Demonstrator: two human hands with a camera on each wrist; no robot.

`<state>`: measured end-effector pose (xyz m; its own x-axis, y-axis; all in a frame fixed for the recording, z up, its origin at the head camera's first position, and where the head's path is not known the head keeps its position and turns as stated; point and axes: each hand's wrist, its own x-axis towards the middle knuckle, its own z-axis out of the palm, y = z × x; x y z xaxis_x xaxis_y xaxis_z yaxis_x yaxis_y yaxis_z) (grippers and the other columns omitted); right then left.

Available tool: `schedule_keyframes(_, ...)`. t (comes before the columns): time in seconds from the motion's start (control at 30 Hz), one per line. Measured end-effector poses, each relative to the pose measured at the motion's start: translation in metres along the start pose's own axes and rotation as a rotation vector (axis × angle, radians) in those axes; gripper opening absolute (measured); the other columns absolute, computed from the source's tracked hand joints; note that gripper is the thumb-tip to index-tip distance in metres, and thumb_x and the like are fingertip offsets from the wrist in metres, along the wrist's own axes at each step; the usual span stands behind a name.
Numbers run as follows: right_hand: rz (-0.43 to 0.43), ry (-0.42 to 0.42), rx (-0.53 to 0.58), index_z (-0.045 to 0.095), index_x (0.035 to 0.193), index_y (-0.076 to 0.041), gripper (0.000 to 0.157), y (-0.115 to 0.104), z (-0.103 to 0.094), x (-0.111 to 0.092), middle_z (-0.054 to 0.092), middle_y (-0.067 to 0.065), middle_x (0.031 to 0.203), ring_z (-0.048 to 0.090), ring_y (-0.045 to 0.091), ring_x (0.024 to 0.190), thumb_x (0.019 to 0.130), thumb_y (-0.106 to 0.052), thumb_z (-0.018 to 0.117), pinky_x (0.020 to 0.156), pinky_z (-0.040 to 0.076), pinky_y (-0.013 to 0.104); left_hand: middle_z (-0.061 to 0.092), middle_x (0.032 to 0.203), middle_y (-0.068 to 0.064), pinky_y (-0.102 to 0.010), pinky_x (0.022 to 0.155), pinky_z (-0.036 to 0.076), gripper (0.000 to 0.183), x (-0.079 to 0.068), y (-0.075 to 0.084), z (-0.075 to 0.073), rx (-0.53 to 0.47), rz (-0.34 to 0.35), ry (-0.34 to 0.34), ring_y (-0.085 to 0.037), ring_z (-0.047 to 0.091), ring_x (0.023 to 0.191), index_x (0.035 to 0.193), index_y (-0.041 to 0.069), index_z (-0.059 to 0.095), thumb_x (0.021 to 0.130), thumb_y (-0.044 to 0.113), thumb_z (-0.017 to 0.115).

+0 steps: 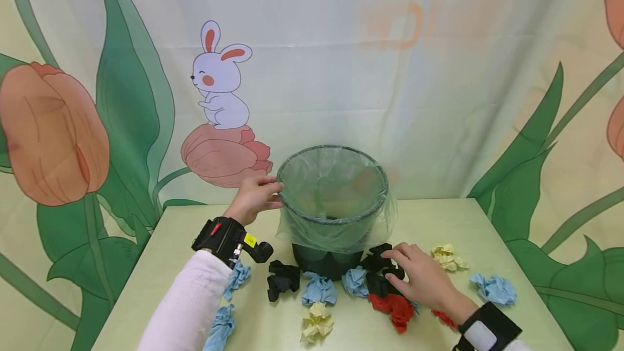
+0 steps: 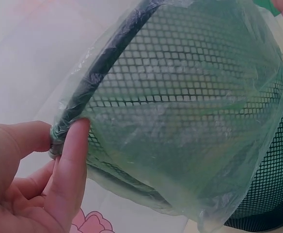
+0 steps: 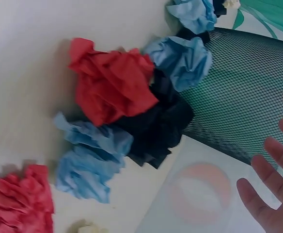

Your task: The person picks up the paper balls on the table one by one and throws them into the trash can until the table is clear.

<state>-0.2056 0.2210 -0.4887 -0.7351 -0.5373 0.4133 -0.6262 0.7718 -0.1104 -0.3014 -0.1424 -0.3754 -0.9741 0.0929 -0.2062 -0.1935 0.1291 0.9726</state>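
Pinch grip, left hand (image 1: pixel 254 197): thumb and fingers clamped on the rim of a round, dark mesh bin (image 1: pixel 319 260), its translucent green plastic bag (image 1: pixel 302 232) caught between them. Bag lines the interior and folds outward over the rim, hanging loosely round the upper wall. Bin stands upright on a pale yellow-green table (image 1: pixel 492 242), near its far edge.

Right hand (image 1: pixel 420 278): fingers apart, loosely extended, at the bin's right side above the crumpled paper; contact with the paper cannot be told from the head view.

Crumpled paper, by colour:
Black: one ball (image 1: pixel 283 280) just left of the bin's base; further black paper (image 1: pixel 382 286) heaped at the base on the right, partly under the right hand in the head view.
Light blue: two pieces by the left forearm, one ball (image 1: pixel 319 288) before the bin, another (image 1: pixel 355 281) against the black heap, one beneath the right hand, one (image 1: pixel 494 289) at far right.
Red: one large piece (image 1: pixel 396 310) touching the heap; a second (image 1: pixel 443 318) partly hidden by the right wrist.
Pale yellow: one ball (image 1: pixel 317 322) in front, one (image 1: pixel 448 258) beyond the right hand.

Backdrop: hanging printed cloth (image 1: pixel 312 85) with orange tulips, green leaves, white rabbit.

Wear: black wrist straps; white sleeves.
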Motion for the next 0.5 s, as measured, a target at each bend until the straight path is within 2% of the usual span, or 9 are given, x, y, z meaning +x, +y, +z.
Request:
schedule_keyframes(0.23,0.062,-0.085,0.022,0.059,0.113,-0.027,0.038,-0.003,0.012,-0.014,0.054,-0.010,0.102,0.050,0.007,0.088,0.078,-0.036,0.071,0.065,0.048,0.023,0.045,0.132,-0.017,-0.030,0.079,0.055,0.052,0.002,0.000,0.001,0.000,-0.003,0.001,-0.028,0.057,0.100,0.138,-0.001,0.034,0.093,0.016,0.054)
schedule_keyframes(0.5,0.043,-0.151,0.051,0.061,0.113,-0.025,0.038,-0.008,0.026,-0.025,0.051,-0.012,0.100,0.048,0.006,0.087,0.078,-0.035,0.071,0.065,0.048,0.021,0.046,0.131,-0.017,-0.030,0.079,0.055,0.052,0.001,0.000,0.001,0.001,-0.009,0.007,-0.027,0.057,0.099,0.138,0.000,0.034,0.093,0.015,0.054)
